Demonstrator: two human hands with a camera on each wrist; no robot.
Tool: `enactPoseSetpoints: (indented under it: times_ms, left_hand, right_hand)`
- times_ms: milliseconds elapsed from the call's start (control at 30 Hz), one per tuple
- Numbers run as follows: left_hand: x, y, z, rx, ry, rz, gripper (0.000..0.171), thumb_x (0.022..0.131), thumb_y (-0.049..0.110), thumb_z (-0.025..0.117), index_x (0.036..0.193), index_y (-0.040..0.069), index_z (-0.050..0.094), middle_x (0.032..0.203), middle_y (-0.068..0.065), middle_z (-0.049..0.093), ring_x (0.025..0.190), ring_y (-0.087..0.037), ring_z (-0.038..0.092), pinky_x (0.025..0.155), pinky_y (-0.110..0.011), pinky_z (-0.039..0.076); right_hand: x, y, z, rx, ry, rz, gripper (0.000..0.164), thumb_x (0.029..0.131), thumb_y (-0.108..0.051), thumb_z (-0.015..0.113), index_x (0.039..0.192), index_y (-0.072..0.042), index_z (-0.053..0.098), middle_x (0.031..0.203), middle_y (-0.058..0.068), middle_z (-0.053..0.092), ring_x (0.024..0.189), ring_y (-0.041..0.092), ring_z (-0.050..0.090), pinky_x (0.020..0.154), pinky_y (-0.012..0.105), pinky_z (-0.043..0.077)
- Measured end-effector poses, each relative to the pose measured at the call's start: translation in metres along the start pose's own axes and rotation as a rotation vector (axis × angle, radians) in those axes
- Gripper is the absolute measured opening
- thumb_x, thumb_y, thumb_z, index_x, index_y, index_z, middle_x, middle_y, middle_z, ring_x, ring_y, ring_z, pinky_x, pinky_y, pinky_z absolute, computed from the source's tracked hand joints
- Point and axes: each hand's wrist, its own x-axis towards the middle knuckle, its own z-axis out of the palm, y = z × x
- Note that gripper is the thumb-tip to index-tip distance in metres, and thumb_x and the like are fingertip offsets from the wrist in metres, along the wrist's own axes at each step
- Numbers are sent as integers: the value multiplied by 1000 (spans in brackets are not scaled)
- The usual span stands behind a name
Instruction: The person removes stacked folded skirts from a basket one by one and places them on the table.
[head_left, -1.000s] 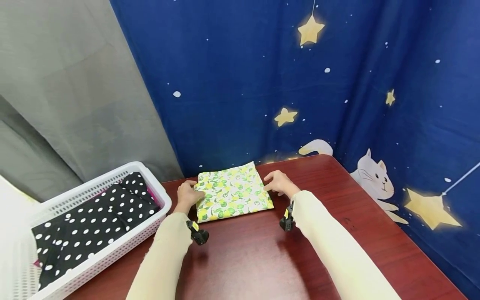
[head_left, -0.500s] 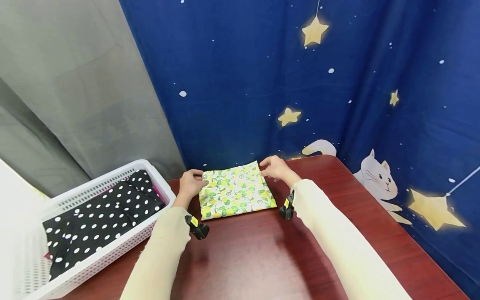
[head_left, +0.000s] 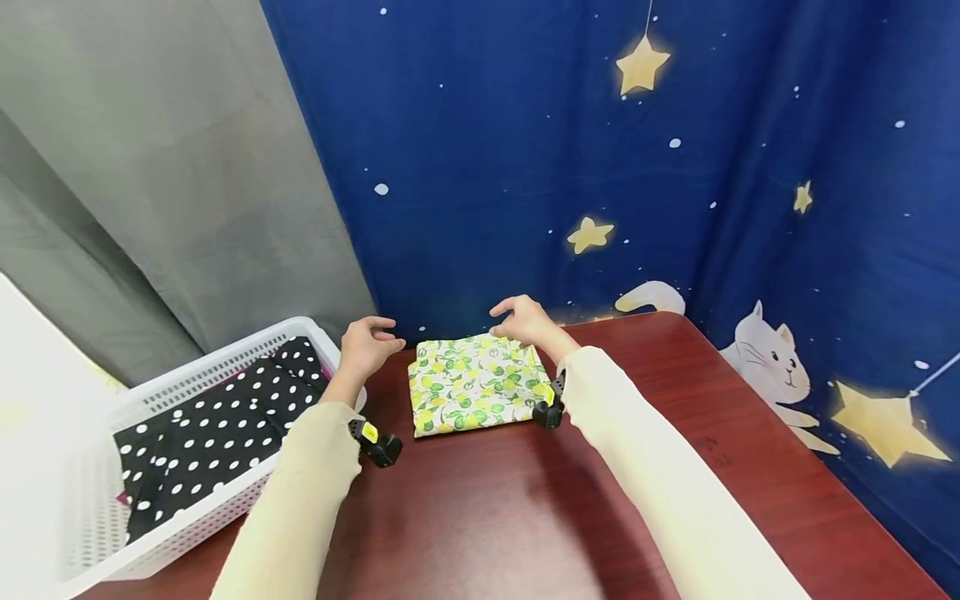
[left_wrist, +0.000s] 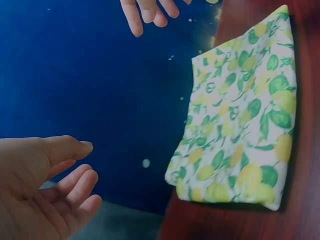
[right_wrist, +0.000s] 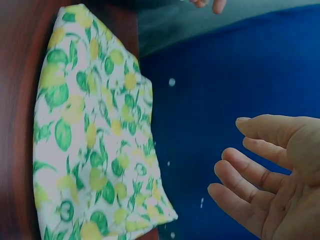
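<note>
A folded cloth printed with yellow lemons and green leaves lies flat on the dark red table, its near corners fairly square. Off its far left corner is my left hand, fingers relaxed and apart from the fabric. My right hand is over the far right edge in the head view, thumb and fingers spread. Both wrist views show the hands holding nothing: the left hand has a gap between it and the cloth, and so does the right hand beside the cloth.
On the left stands a white perforated plastic basket holding a black cloth with white dots. A blue star-print curtain and a grey curtain hang behind the table.
Both hands have come off the cloth's side edges and moved to its far side. The right hand has shifted left, the left hand outward. The cloth remains on the table.
</note>
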Motion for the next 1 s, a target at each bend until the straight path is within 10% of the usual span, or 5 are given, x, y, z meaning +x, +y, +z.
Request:
enactPoseSetpoints:
  times_ms: [500, 1000]
  left_hand:
    - [-13, -21, -61, 68, 69, 81, 39, 81, 9, 66, 115, -6, 57, 89, -20, 66, 73, -21, 61, 56, -22, 45]
    - [-26, -51, -106, 142, 115, 79, 38, 79, 8, 65, 112, -9, 57, 84, -17, 68, 62, 0, 53, 61, -23, 43]
  right_hand:
    - [7, -47, 32, 12, -84, -105, 37, 85, -13, 65, 121, -8, 58, 89, 11, 65, 85, 27, 60, 60, 34, 53]
    - [20, -80, 71, -17, -141, -164, 37, 85, -14, 66, 121, -10, 59, 99, 12, 64, 84, 27, 61, 54, 31, 50]
